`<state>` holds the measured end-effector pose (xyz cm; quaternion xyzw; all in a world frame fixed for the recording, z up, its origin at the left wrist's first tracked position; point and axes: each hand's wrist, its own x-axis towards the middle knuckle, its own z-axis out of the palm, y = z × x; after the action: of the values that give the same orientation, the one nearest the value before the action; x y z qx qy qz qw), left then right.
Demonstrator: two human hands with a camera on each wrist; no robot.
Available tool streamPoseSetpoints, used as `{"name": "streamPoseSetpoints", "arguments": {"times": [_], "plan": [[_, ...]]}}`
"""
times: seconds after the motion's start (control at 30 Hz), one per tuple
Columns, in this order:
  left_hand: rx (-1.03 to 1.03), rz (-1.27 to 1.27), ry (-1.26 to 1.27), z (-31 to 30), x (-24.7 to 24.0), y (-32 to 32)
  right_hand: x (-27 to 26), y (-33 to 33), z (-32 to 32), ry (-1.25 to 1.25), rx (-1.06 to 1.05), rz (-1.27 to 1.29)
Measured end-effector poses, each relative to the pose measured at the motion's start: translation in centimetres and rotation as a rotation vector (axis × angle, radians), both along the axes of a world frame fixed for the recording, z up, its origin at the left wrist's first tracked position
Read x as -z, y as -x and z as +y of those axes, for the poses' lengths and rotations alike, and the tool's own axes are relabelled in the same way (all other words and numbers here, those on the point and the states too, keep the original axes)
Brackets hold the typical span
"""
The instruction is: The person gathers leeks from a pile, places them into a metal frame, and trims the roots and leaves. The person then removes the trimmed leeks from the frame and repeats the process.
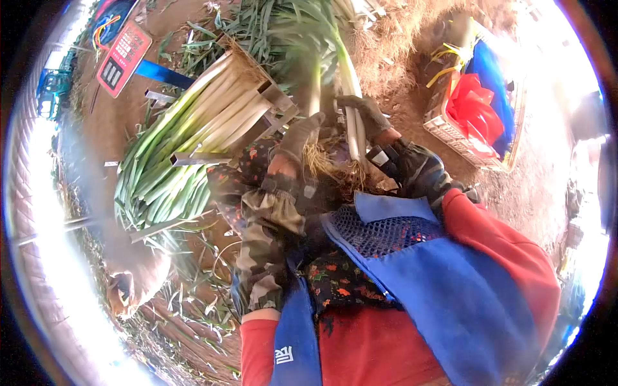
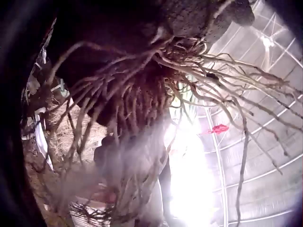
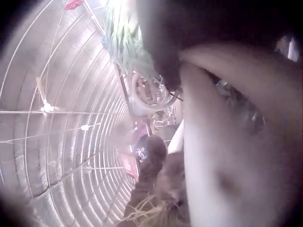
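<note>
My gloved left hand grips a leek near its root end, and its pale roots hang below the fingers. Those roots spread across the left wrist view under the dark glove. Beside it, my gloved right hand holds leeks by their white stalks, root ends down and green leaves pointing away. In the right wrist view, white stalks fill the near side, and the left glove shows beyond them.
To the left, a thick bundle of leeks lies in a metal frame. A red panel on a blue post stands behind it. More leeks lie ahead. On the right is a crate with red and blue plastic.
</note>
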<state>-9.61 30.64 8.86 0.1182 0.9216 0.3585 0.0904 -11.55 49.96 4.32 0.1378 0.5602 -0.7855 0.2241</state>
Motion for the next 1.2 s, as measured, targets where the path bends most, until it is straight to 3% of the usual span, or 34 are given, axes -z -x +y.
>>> {"name": "streamPoseSetpoints", "arguments": {"times": [0.07,0.17,0.23,0.3,0.37,0.4,0.43,0.5,0.57,0.63,0.67,0.77,0.8,0.87,0.93,0.97,1.03,1.07,1.1,1.17,1.2], "plan": [[-0.041,-0.051,-0.069,-1.4,-0.2,-1.1,-2.2,-0.5,-1.3,0.139,0.097,-0.041],[-0.193,-0.219,-0.232,-4.7,-0.3,-4.2,3.2,1.7,-2.3,0.294,0.083,-0.061],[-0.332,-0.390,-0.371,-6.0,0.5,-6.2,3.1,1.3,-4.3,0.279,0.131,-0.048],[-0.439,-0.530,-0.511,-5.7,1.2,-7.0,4.6,2.1,-5.2,0.198,0.094,-0.183],[-0.507,-0.642,-0.649,-3.8,2.2,-6.9,3.8,1.4,-6.4,0.410,0.124,-0.128],[-0.522,-0.666,-0.689,-2.6,2.6,-6.5,5.6,2.4,-5.9,0.450,-0.044,-0.188],[-0.534,-0.676,-0.717,-1.6,2.8,-6.0,5.4,2.5,-6.1,0.436,-0.031,-0.186],[-0.523,-0.653,-0.742,-0.4,1.9,-5.4,4.4,2.5,-6.0,0.453,-0.041,-0.197],[-0.358,-0.536,-0.747,-0.5,-0.1,-5.8,2.7,2.3,-5.5,0.513,-0.089,-0.227],[-0.315,-0.510,-0.807,-0.1,-1.5,-6.5,-0.8,0.7,-5.7,0.739,-0.107,-0.200],[-0.302,-0.542,-0.870,0.2,-1.9,-6.7,-1.6,0.9,-6.1,0.663,-0.094,-0.121],[-0.346,-0.548,-0.944,1.0,-0.7,-7.6,-3.2,-0.2,-5.6,0.859,-0.175,-0.112],[-0.267,-0.590,-0.940,0.9,-0.5,-7.6,-3.6,-0.7,-5.8,0.703,-0.048,-0.066],[-0.229,-0.386,-0.903,1.6,4.7,-7.6,-1.9,-0.1,-5.3,0.856,-0.169,-0.033],[-0.149,-0.219,-0.768,1.6,3.4,-8.1,-2.8,0.2,-5.2,0.973,-0.243,-0.153],[-0.106,-0.237,-0.738,1.3,-1.1,-8.3,-3.8,0.3,-5.2,0.998,-0.254,-0.212],[0.061,-0.148,-0.561,-0.8,-3.4,-7.4,-5.8,0.3,-5.3,1.015,-0.295,-0.232],[0.178,-0.044,-0.411,-2.6,-2.4,-6.0,-8.7,-0.7,-5.4,0.755,-0.217,-0.113],[0.107,-0.028,-0.486,-3.6,-3.2,-5.2,-11.6,-1.7,-5.5,0.465,-0.157,-0.029],[-0.028,0.019,-0.639,-5.5,-4.8,-3.5,-9.5,-0.3,-4.9,0.364,-0.207,0.023],[-0.168,-0.037,-0.400,-6.5,-11.7,-3.5,-8.2,0.4,-4.3,0.376,-0.263,0.028]]}}
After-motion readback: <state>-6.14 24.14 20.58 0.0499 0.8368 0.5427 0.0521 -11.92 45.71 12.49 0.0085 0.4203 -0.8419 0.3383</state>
